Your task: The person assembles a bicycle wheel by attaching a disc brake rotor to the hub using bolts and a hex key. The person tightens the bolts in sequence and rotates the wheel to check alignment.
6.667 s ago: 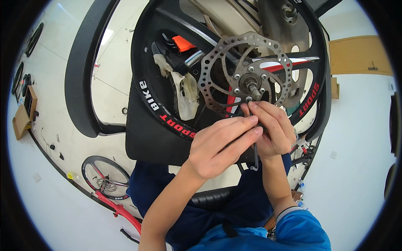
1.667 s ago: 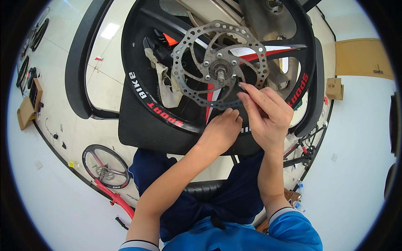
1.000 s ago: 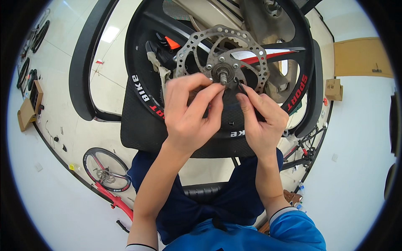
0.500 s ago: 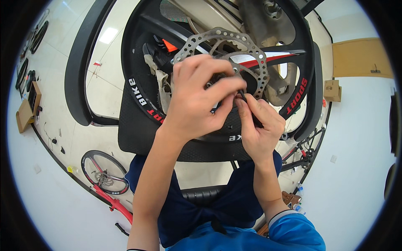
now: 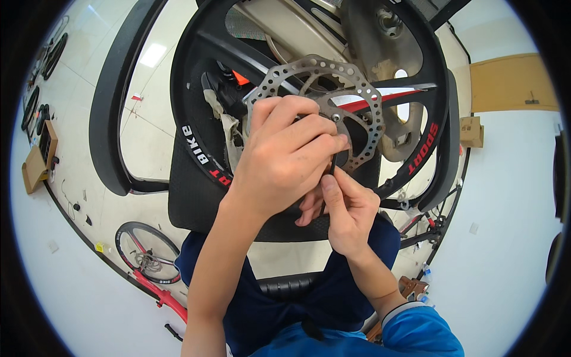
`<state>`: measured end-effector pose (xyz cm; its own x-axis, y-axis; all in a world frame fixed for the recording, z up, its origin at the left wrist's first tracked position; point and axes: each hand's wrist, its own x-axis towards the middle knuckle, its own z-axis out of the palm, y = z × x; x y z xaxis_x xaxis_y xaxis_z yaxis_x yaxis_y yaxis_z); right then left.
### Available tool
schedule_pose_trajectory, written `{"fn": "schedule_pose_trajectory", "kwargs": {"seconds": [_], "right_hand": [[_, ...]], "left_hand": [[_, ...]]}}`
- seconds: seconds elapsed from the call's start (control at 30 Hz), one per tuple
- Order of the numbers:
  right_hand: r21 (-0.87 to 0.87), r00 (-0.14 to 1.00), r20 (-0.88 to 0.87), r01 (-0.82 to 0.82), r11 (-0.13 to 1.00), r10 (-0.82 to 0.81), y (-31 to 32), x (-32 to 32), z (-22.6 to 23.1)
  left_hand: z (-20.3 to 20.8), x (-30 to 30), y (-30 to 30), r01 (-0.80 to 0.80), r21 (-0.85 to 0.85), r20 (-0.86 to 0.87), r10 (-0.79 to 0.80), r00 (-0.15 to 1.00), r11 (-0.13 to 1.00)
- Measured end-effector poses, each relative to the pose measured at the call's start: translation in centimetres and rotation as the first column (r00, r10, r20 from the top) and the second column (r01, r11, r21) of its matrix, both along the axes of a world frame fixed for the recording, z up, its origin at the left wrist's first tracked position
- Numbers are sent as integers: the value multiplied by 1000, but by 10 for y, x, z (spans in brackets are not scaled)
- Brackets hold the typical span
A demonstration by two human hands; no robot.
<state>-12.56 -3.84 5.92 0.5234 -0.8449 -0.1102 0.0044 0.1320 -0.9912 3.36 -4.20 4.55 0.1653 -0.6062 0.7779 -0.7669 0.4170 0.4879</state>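
Compared with half a second ago, the right hand (image 5: 352,214) is lower and nearer to the person's body, so a longer part of the thin black rod (image 5: 333,163) shows between the two hands. The left hand (image 5: 285,157) is over the middle of the brake disc (image 5: 373,113), as it is there, too, but its fingers are less blurred. One second ago the axle stands visible between the hands — now the left hand covers it.

The right grip is narrow: thumb and forefinger pinch the rod. The left grip is bent, with its fingertips at the rod's upper end; I cannot tell whether they hold it. The rod is in front of the disc's lower part, pointing up toward it.

I count two hands, one rod and two spoked wheels that show plainly. The big wheel (image 5: 181,101), with the disc on it, lies on one black chair seat (image 5: 190,214), between two armrests. The second wheel (image 5: 168,279), with its own disc, is at lower left, beside one red frame part (image 5: 157,291). One disc bolt (image 5: 336,118) shows clearly. There are two cardboard boxes — one at each side.
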Motion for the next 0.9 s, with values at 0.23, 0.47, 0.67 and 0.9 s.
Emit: {"fn": "schedule_pose_trajectory", "kwargs": {"seconds": [0.23,0.47,0.67,0.9], "right_hand": [[98,990,120,-84,992,72,0,1,-7],[215,968,229,-154,964,103,2,0,-20],[365,953,293,-184,912,75,3,5,-23],[592,890,447,-372,715,93,-13,-13,-8]], "left_hand": [[14,-1,6,-49,76,-30,51,998,996],[8,-5,11,-48,129,15,46,999,990],[4,-4,7,21,134,-54,-14,998,991],[7,-6,7,-14,146,-41,20,999,989]]}}
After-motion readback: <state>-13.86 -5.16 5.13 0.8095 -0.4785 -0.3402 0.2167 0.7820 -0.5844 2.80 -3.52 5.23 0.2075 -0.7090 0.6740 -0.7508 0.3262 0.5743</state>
